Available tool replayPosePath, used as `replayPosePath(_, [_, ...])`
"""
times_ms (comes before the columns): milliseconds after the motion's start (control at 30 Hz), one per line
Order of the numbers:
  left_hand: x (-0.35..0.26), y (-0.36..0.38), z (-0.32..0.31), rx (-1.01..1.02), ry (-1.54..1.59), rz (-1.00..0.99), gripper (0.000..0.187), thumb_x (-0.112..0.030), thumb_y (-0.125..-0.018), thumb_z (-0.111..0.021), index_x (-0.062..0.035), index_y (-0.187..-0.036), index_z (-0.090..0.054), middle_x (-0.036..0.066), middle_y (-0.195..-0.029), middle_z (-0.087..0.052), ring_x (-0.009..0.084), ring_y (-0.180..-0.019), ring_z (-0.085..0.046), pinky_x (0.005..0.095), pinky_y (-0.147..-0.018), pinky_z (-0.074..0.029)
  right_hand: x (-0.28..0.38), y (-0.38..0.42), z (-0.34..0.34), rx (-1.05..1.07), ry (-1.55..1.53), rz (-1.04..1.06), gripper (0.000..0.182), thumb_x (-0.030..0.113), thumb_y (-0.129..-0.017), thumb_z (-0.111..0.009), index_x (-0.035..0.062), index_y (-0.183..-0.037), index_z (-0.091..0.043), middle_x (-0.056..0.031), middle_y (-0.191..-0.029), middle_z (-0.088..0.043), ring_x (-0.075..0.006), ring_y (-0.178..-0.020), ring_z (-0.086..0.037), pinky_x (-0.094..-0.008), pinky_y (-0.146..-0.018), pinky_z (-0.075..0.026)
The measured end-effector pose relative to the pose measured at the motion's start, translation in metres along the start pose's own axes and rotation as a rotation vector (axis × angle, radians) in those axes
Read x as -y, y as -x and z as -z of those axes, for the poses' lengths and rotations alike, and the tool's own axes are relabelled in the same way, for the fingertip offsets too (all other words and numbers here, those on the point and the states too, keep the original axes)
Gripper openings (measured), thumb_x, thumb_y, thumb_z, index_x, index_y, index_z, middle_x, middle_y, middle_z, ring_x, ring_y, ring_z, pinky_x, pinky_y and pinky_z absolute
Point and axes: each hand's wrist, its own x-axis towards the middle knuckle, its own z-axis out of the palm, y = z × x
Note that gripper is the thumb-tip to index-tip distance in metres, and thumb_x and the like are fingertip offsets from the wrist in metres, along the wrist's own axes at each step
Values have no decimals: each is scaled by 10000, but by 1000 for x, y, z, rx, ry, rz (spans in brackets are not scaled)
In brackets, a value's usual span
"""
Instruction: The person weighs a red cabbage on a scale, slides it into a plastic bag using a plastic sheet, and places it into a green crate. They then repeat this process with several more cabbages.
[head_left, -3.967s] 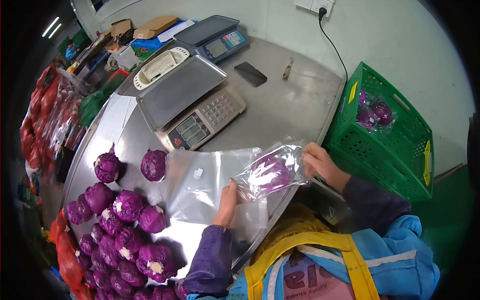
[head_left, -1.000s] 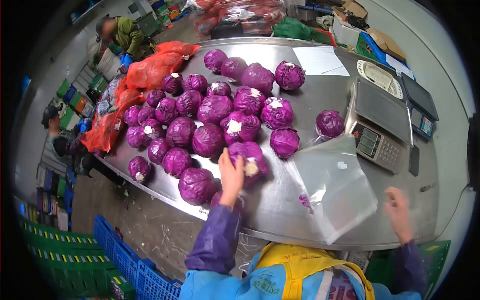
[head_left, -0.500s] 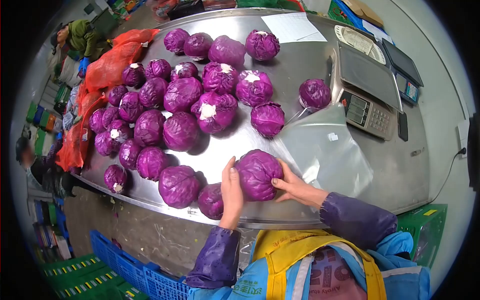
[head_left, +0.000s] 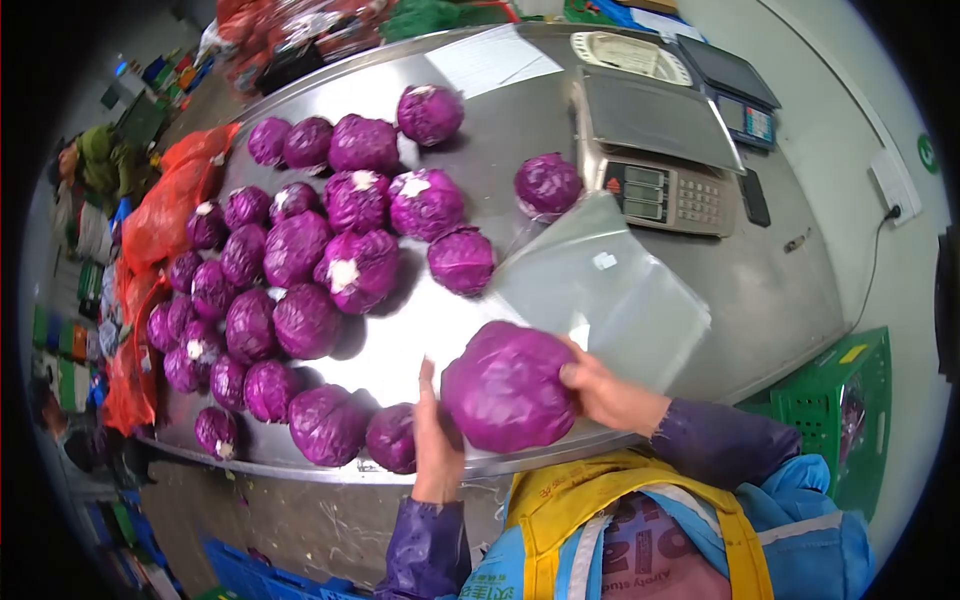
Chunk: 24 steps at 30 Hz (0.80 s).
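A large red cabbage [head_left: 508, 388] is between my hands, just above the near edge of the steel table. My right hand [head_left: 612, 388] grips its right side, thumb in front and the other fingers mostly hidden behind. On the left side, my left hand [head_left: 437, 448] is upright with its palm against the lower part of the cabbage; its fingertips stand slightly apart from the leaves. A smaller red cabbage [head_left: 392, 438] lies just left of that hand. Beyond my right hand, flat clear plastic bags [head_left: 600, 290] lie on the table.
Many red cabbages [head_left: 298, 248] cover the table's left half. One cabbage [head_left: 548, 184] lies beside a digital scale [head_left: 660, 195]. Behind are a second scale [head_left: 745, 120] and papers [head_left: 490, 60]. Orange mesh sacks [head_left: 170, 215] line the left edge; a green crate [head_left: 835, 410] stands at right.
The cabbage in my hands has come up and nearer to the camera, appearing larger and turned. My left hand has shifted lower along its side. The whole view has swung right.
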Motion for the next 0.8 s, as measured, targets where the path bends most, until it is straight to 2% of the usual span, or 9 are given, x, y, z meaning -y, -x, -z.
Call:
replayPosePath(67, [28,-9,-5,209,47,-80,506,-437,-917,-372,-66,-1257,-426,127,-1226,-467,241,-1100,-488,402,-934,-410,18,25,1,3,129,27,718,311,-835,-571,133,-1400,-165,-142,-1321,-323,-263,-1177,-400,-386,-888,-437])
replayPosePath(133, [43,-12,-14,199,231,288,551,-490,-893,-363,-83,-1259,-432,125,-1262,-449,266,-1128,-481,432,-949,-407,25,50,23,148,425,105,740,300,-826,-606,104,-1398,-179,-158,-1321,-318,-265,-1154,-426,-361,-876,-448])
replayPosePath(267, [87,12,-65,359,262,386,612,-560,-866,-354,-115,-1282,-406,135,-1293,-418,277,-1153,-462,456,-944,-409,10,80,81,-17,515,368,782,390,-811,-626,98,-1397,-198,-156,-1334,-308,-254,-1209,-365,-365,-948,-392])
replayPosePath(400, [120,38,-116,551,144,500,447,-389,-934,-336,-93,-1256,-424,107,-1229,-483,236,-1160,-437,399,-942,-405,-20,117,135,-223,-725,263,538,440,-874,-490,121,-1297,-393,-116,-1278,-427,-223,-1189,-405,-396,-1014,-327])
replayPosePath(467, [126,38,-142,609,45,502,410,-379,-945,-336,-101,-1216,-466,83,-1191,-512,215,-1154,-421,377,-884,-415,-41,142,172,-291,-750,379,483,451,-888,-439,122,-1240,-454,-94,-1245,-479,-231,-1150,-450,-421,-1016,-329])
replayPosePath(500, [134,24,-147,771,-382,240,390,-364,-926,-391,-88,-1186,-482,87,-1146,-528,237,-1101,-457,380,-836,-431,-54,158,186,-422,-298,527,475,460,-889,-419,130,-1225,-479,-61,-1215,-510,-240,-1123,-471,-432,-1011,-327])
replayPosePath(567, [155,-3,-156,911,-809,-38,374,-349,-907,-445,-76,-1157,-498,92,-1101,-545,260,-1047,-492,384,-787,-447,-57,187,200,-469,-386,528,472,460,-887,-422,131,-1219,-485,-60,-1212,-513,-240,-1122,-471,-434,-1010,-328])
replayPosePath(633, [178,-30,-163,712,-1534,-774,329,-250,-820,-566,-18,-1046,-508,126,-985,-540,300,-901,-537,390,-725,-466,-53,215,207,-552,-544,517,465,459,-883,-427,134,-1207,-499,-58,-1206,-520,-240,-1121,-470,-438,-1006,-329])
replayPosePath(800, [219,-42,-157,512,-1963,-1028,258,-143,-711,-610,10,-875,-483,161,-865,-512,315,-830,-548,409,-681,-478,-62,244,217,-623,-678,518,454,458,-879,-433,136,-1188,-518,-56,-1195,-531,-238,-1118,-470,-442,-1002,-332])
